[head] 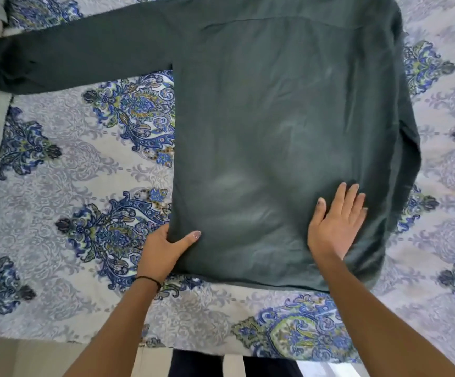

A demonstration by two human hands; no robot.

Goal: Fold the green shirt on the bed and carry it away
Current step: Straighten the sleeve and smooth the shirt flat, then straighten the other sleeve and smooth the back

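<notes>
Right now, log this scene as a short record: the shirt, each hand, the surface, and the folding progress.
shirt: green shirt, spread flat, back side up
sleeves: left sleeve stretched out sideways; the other tucked in along the right edge
left hand: left hand grips the shirt's lower left corner, thumb on top
right hand: right hand lies flat, palm down, on the lower right part
surface: bedsheet with blue paisley print
progress: partly folded, not yet carried

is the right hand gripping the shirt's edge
No, the right hand lies flat and open on the green shirt; it is the left hand that pinches the lower left edge.
</notes>
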